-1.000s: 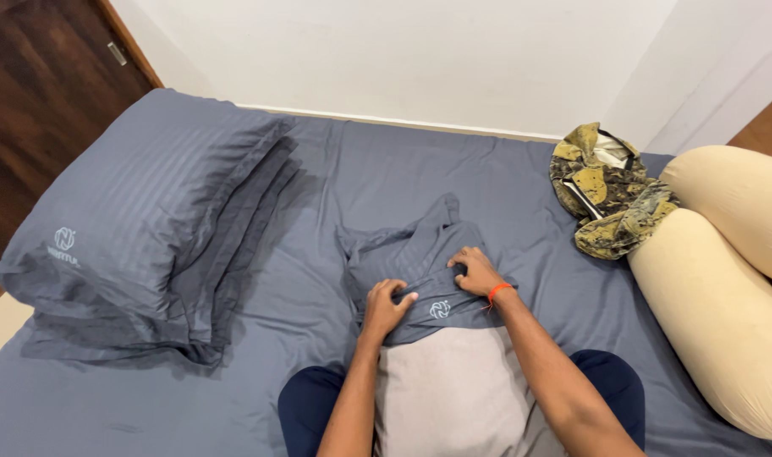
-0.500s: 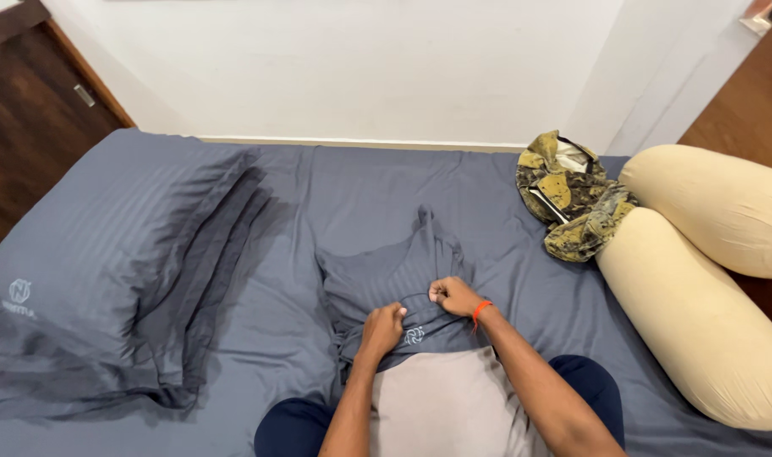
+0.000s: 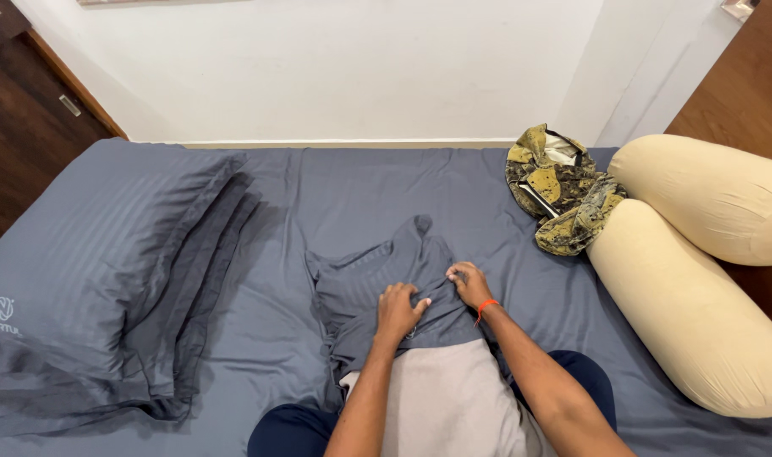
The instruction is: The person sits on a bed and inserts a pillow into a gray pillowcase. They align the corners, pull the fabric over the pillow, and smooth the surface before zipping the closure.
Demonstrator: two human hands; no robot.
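Grey striped fabric, a pillowcase (image 3: 377,283), is bunched over the far end of a pale bare pillow (image 3: 441,398) that lies lengthwise on the person's lap, in the near middle of the bed. The left hand (image 3: 398,311) is closed on the case's hem, fingers curled into the gathered cloth. The right hand (image 3: 469,283) pinches the same hem just beside it (an orange thread band sits at that wrist). Both hands grip the pillowcase; neither is open.

Status, judged from the present layout: the case covers only the far end of the pillow. Most of the pale pillow is exposed between the forearms. The upper part of the case lies slack and rumpled on the grey bedsheet (image 3: 335,186), which suggests it is not filled out. Drawing the case along the remaining length appears to be outstanding.

Surroundings: a finished pillow in a matching grey case (image 3: 90,262) rests at the left of the bed, well apart from the hands. Two cream bolsters (image 3: 699,279) lie along the right edge. A camouflage-pattern cloth item (image 3: 563,190) sits beside the bolsters, near the white wall (image 3: 335,68).
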